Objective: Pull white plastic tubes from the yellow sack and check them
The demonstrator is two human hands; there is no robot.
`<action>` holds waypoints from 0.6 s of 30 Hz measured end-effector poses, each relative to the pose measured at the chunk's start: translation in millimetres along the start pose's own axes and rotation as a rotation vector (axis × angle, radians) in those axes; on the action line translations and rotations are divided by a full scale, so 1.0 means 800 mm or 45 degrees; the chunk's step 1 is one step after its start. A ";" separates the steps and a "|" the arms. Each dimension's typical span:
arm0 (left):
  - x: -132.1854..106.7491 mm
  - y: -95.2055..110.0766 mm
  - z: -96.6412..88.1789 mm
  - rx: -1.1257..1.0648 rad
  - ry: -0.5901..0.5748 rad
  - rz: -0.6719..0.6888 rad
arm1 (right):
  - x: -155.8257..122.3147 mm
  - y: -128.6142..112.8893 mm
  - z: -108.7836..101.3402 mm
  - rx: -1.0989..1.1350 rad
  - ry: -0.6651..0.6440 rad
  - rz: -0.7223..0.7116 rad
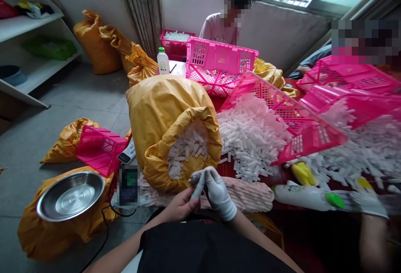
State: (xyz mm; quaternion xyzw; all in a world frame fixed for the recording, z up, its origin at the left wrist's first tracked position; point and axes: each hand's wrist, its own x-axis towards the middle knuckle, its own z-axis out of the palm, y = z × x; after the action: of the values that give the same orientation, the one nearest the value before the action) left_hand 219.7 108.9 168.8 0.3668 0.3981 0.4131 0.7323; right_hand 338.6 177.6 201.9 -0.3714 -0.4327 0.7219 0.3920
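Observation:
My left hand is bare and closed, its fingertips at the lower end of a small whitish tube-shaped piece. Wearing a white glove, my right hand pinches the upper end of that piece. Both hands meet just in front of a big yellow woven sack. Its rolled-open mouth faces me and shows many small white plastic pieces inside. To the right, a heap of similar white pieces spills from a tipped pink basket.
A rolled whitish cloth lies along the table edge, beside a bottle with a green cap. At left, a metal basin rests on a yellow sack. Another person's gloved hand is at right. A person sits opposite.

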 end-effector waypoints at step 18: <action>0.021 0.031 0.033 -0.358 -0.212 -0.048 | -0.005 -0.001 -0.033 0.349 0.065 0.029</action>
State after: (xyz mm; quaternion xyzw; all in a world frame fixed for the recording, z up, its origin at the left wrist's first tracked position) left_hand 240.6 127.9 196.8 0.2860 0.2811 0.4190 0.8146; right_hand 363.4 182.8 194.5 -0.3374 -0.3157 0.7690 0.4417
